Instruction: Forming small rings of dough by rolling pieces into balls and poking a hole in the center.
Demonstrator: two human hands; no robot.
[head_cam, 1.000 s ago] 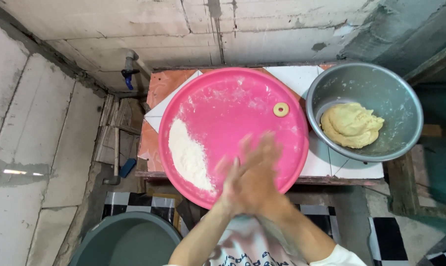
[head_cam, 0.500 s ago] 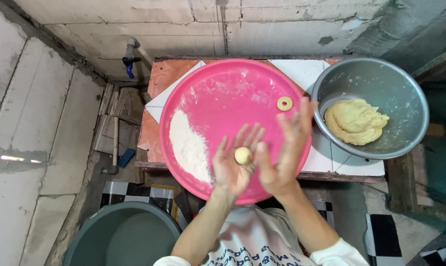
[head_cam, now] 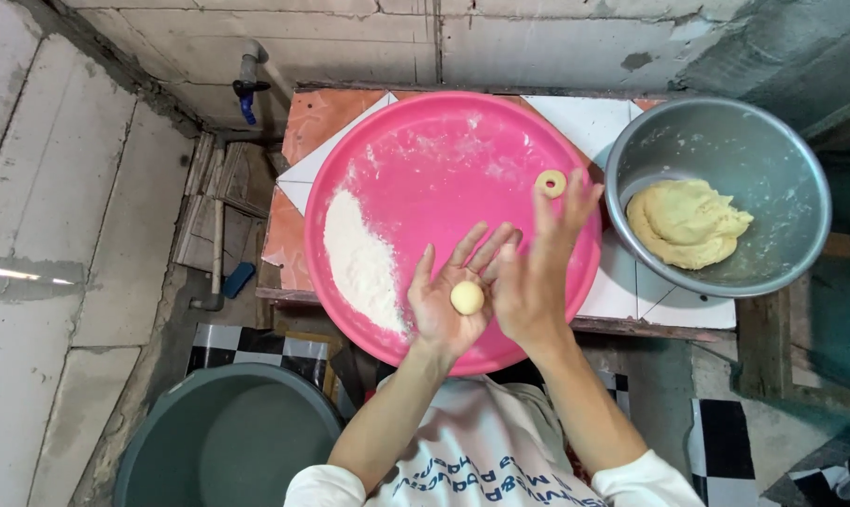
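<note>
My left hand (head_cam: 451, 296) is held palm up over the near side of a big round pink tray (head_cam: 425, 160), and a small yellowish dough ball (head_cam: 466, 298) rests in its palm. My right hand (head_cam: 536, 272) stands edge-on beside it, fingers spread, touching the left fingertips and holding nothing. On the tray's far right lies one small dough ring (head_cam: 551, 182). A heap of white flour (head_cam: 359, 263) covers the tray's left part.
A metal bowl (head_cam: 716, 131) at the right holds a large lump of yellow dough (head_cam: 686, 223). Both sit on a small tiled table (head_cam: 317, 127). A grey-green tub (head_cam: 223, 437) stands on the floor at lower left. Concrete walls and a pipe with a blue tap (head_cam: 247, 94) surround the table.
My hands were pressed together, blurred, a second ago. They have since parted, revealing the dough ball in my left palm, and the right hand has drifted slightly right.
</note>
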